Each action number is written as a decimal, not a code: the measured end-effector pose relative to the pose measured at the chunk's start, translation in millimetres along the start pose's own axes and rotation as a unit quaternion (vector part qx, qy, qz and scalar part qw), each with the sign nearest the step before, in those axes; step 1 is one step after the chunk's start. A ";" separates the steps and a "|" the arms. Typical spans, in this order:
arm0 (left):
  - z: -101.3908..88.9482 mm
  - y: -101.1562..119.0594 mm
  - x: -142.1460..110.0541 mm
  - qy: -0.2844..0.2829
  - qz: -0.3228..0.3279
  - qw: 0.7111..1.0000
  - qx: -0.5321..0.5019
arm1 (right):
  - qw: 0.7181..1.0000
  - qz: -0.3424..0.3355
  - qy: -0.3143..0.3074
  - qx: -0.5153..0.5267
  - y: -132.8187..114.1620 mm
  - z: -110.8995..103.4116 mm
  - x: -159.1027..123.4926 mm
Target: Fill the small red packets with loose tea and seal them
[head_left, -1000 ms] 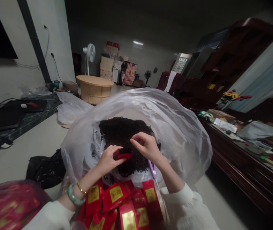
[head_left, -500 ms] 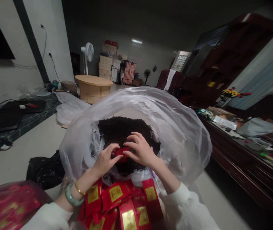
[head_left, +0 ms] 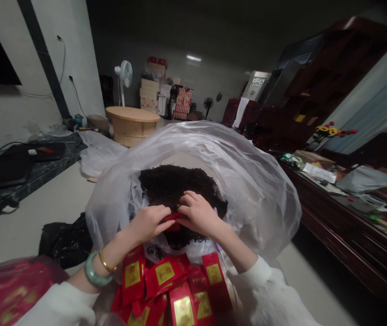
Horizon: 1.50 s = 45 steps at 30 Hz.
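Observation:
A small red packet [head_left: 173, 225] is pinched between my two hands, over a heap of dark, dried, leaf-like strands [head_left: 176, 183]. My left hand [head_left: 152, 221], with a green bangle and a gold bracelet on its wrist, grips the packet's left side. On the other side my right hand [head_left: 198, 210] has thumb and fingers closed on it. The heap lies in a large clear plastic bag [head_left: 257, 190] with its mouth spread wide. Closer to me, several red packets with gold labels [head_left: 183, 310] lie piled. The held packet's top edge is partly covered by my fingers.
A filled bag of red packets [head_left: 16, 290] sits at lower left beside a black plastic bag [head_left: 66, 240]. Along the right runs a cluttered dark wooden table [head_left: 342, 244]. Farther back are a round wooden table [head_left: 132, 115] and a white fan [head_left: 124, 74].
My left hand has turned flatter, its wrist shifting left. My right fingers have come down closer to the packet, which now shows less of its face.

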State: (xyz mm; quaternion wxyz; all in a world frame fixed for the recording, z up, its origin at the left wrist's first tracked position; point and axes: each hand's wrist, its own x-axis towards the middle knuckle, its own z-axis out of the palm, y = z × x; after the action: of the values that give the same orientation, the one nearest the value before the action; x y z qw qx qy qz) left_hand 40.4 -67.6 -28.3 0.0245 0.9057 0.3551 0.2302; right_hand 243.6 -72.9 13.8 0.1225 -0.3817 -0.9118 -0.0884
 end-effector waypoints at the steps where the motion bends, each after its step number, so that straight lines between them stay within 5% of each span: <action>1: -2.2 0.6 1.9 -0.020 -0.005 1.000 0.012 | 1.000 0.008 -0.016 -0.003 -0.7 -0.3 1.1; 8: -16.0 4.6 16.6 -0.094 -0.018 0.995 0.006 | 1.000 0.003 -0.024 0.012 -4.7 -2.0 4.7; 14: -6.9 2.6 10.9 -0.020 -0.058 0.990 -0.129 | 0.996 0.001 0.006 0.089 5.5 11.1 2.0; 19: 4.2 -2.0 3.6 0.089 -0.159 0.918 -0.353 | 0.988 0.033 0.043 0.147 12.5 16.8 -1.2; 23: 3.1 0.0 3.8 0.124 -0.195 0.859 -0.456 | 0.962 0.042 0.080 0.256 7.7 4.7 -4.2; 33: -17.6 37.2 -7.1 0.106 -0.239 0.827 -0.498 | 0.929 0.018 0.042 0.367 -16.0 -21.1 -17.5; 36: -10.1 46.5 -16.8 0.116 -0.277 0.804 -0.513 | 0.886 0.109 0.087 0.441 -28.3 -4.9 -28.7; 40: 5.0 56.6 -30.6 0.146 -0.332 0.768 -0.528 | 0.760 0.291 0.155 0.561 -48.8 29.4 -47.9; 43: 15.6 62.7 -39.9 0.140 -0.360 0.753 -0.532 | 0.682 0.358 0.145 0.621 -61.3 46.8 -60.3; 45: 22.5 65.8 -45.4 0.135 -0.373 0.749 -0.531 | 0.660 0.379 0.150 0.631 -66.5 51.6 -65.4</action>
State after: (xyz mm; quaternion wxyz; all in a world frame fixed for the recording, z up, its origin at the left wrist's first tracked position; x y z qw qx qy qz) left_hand 62.6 -143.7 -52.9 0.5368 0.5018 0.4848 0.4744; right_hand 232.3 -150.0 -59.0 0.4916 -0.5072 -0.4948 0.5062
